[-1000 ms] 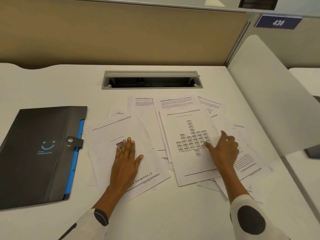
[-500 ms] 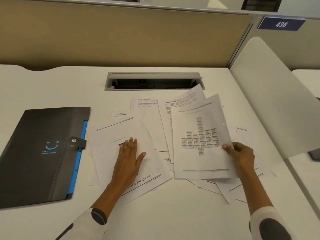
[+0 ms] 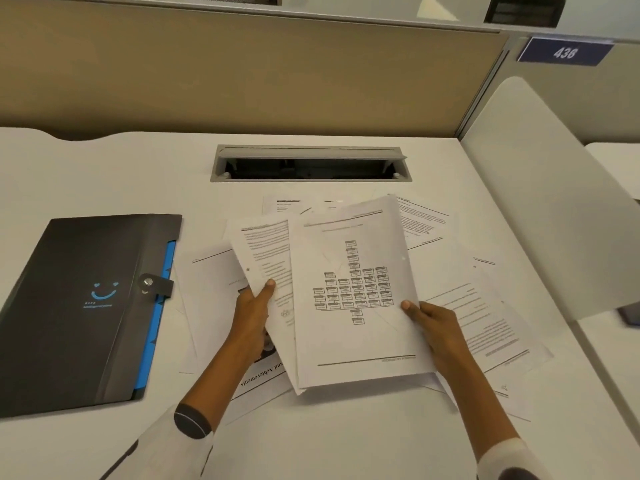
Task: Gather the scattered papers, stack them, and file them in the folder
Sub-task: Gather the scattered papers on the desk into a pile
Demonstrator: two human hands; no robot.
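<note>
Several printed white papers lie scattered on the white desk point(image 3: 311, 438). I hold a few of them lifted off it: a diagram sheet point(image 3: 353, 289) on top, a text sheet point(image 3: 263, 251) fanned out to its left. My left hand point(image 3: 252, 317) grips the text sheet's left side, thumb on top. My right hand point(image 3: 436, 327) pinches the diagram sheet's right edge. More loose papers point(image 3: 485, 306) stay flat on the right and under my left arm. The dark grey folder point(image 3: 79, 306), snapped shut, with blue inner edges, lies at the left.
A grey cable hatch point(image 3: 311, 164) is sunk into the desk behind the papers. A tan partition wall stands at the back. A white rounded divider panel point(image 3: 540, 209) rises along the desk's right side, with a dark object point(image 3: 628, 315) just past it.
My left hand left the flat sheet and took hold of a text sheet. My right hand brought the diagram sheet leftward over it; both are raised together.
</note>
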